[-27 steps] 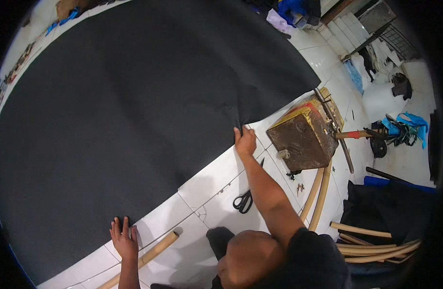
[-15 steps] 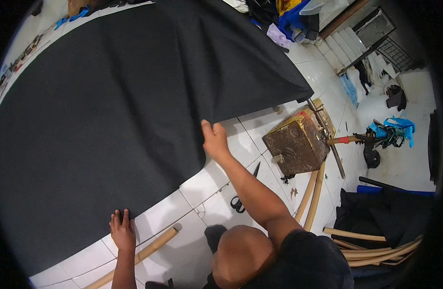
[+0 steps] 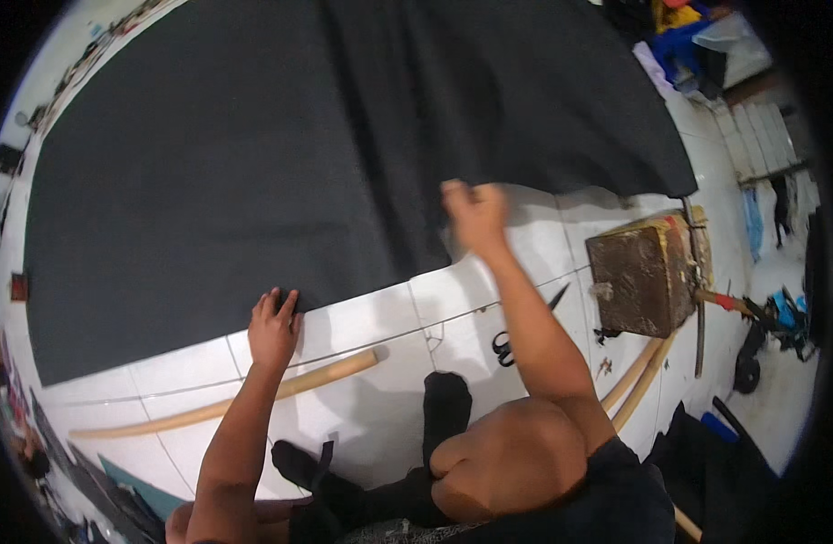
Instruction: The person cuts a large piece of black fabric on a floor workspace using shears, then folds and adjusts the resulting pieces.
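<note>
A wide sheet of black fabric (image 3: 208,181) covers the white tiled floor ahead of me, with long creases running up from its near edge. My left hand (image 3: 274,331) lies on that edge, fingers spread and pressed flat. Farther right, my right hand (image 3: 478,218) is closed on the near edge of the sheet, where it ripples and lifts. A pair of scissors (image 3: 503,349) with black handles lies on the tiles, partly behind my right forearm. The sheet's right corner reaches a metal bar beside a worn brown block (image 3: 639,276).
A long tan tube (image 3: 321,378) lies on the floor near my left forearm. More tan poles (image 3: 639,376) extend from under the block. Dark cloth (image 3: 716,471) is heaped at lower right, and bags (image 3: 684,54) are piled at far right.
The view has turned, so the scene sits differently in the picture. Both hands stay on the sheet's near edge. To the right of my right hand, that edge is now wavier.
</note>
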Demonstrator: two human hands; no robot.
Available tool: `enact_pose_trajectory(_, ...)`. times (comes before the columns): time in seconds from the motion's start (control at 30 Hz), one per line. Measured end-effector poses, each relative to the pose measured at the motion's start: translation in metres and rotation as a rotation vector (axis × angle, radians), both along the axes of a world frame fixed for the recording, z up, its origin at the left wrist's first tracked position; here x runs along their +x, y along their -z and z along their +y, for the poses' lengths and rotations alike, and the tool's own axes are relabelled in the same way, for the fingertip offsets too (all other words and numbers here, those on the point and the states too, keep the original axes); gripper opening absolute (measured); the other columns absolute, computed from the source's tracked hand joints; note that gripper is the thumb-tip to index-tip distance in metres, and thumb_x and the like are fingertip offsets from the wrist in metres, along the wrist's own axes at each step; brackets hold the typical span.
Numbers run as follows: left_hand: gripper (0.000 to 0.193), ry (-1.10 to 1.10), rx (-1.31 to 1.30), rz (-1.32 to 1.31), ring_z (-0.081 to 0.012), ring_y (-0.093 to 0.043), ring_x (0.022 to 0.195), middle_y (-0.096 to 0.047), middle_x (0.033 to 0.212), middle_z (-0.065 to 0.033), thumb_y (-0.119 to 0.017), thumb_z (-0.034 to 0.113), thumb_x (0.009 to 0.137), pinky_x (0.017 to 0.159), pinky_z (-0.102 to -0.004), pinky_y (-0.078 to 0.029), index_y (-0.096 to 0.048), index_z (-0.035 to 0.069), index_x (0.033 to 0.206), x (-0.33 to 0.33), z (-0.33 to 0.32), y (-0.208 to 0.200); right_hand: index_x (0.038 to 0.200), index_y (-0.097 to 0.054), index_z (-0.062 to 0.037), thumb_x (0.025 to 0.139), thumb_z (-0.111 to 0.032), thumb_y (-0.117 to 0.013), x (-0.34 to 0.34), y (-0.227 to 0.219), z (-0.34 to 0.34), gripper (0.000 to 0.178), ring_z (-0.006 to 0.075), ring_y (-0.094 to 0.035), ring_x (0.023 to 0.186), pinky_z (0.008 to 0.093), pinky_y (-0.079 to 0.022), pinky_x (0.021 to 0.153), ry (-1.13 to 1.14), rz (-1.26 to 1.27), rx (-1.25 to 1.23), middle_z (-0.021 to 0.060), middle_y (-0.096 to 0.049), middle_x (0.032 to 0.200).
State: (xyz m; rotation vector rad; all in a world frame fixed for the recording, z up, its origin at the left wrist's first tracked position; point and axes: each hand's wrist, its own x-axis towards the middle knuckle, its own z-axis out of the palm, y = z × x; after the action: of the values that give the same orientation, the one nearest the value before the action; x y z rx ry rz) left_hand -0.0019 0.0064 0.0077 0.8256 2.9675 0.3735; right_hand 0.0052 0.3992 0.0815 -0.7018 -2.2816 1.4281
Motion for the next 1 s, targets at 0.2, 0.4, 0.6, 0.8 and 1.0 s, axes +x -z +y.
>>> enact_pose_trajectory(0.2,0.048,-0.036,-0.002,0.035,-0.0374,-0.056,0.120,-0.059,0.133,-0.0167,-0.075,0.020,0.083,0.099,-0.0445,-0.050,-0.064,0.018,0.130,0.007,-0.008,-0.004,0.101,-0.053,-0.0017,0.089,-0.026,-0.069,0.081,0.040,0.158,0.031,0.0203,-0.055,0.094,0.0372,-0.048,0.075,0.463,0.088,-0.420,0.0097,-0.056,0.105)
enact_pose_trajectory(0.4,0.046,-0.036,-0.032,0.010,-0.0343,-0.057,0.121,-0.059,0.133,-0.0148,-0.074,0.023,0.085,0.101,-0.0441,-0.048,-0.063,0.015,0.129,0.008,-0.002,-0.005,0.107,-0.053,-0.0040,0.086,-0.016,-0.078,0.118,0.112,0.186,0.035,0.0160,-0.061,0.073,0.0284,-0.056,0.058,0.643,-0.021,-0.658,0.0083,-0.060,0.092)
enact_pose_trajectory(0.6,0.047,-0.019,-0.046,-0.025,-0.0336,-0.052,0.129,-0.057,0.137,-0.0132,-0.073,0.027,0.086,0.112,-0.0519,-0.035,-0.062,0.013,0.130,0.000,-0.019,-0.013,0.125,-0.045,-0.0106,0.084,-0.011,-0.079,0.106,0.123,0.187,0.053,0.0145,-0.059,0.069,0.0301,-0.048,0.052,0.617,-0.122,-0.287,0.0042,-0.058,0.084)
enact_pose_trajectory(0.8,0.046,-0.046,-0.062,-0.065,-0.0326,-0.046,0.137,-0.054,0.143,-0.0139,-0.073,0.027,0.088,0.114,-0.0536,-0.034,-0.063,0.013,0.130,-0.005,-0.036,-0.006,0.126,-0.045,-0.0119,0.085,-0.013,-0.078,0.116,0.136,0.197,0.052,0.0114,-0.056,0.064,0.0271,-0.045,0.051,0.595,-0.130,-0.202,0.0004,-0.055,0.079)
enact_pose_trajectory(1.0,0.039,-0.004,-0.027,0.009,-0.0333,-0.055,0.128,-0.061,0.135,-0.0130,-0.070,0.031,0.090,0.107,-0.0523,-0.043,-0.067,0.011,0.124,-0.004,-0.043,0.003,0.123,-0.044,-0.0108,0.087,-0.009,-0.075,0.119,0.135,0.199,0.048,0.0132,-0.057,0.064,0.0289,-0.048,0.052,0.571,-0.066,-0.242,0.0000,-0.055,0.074)
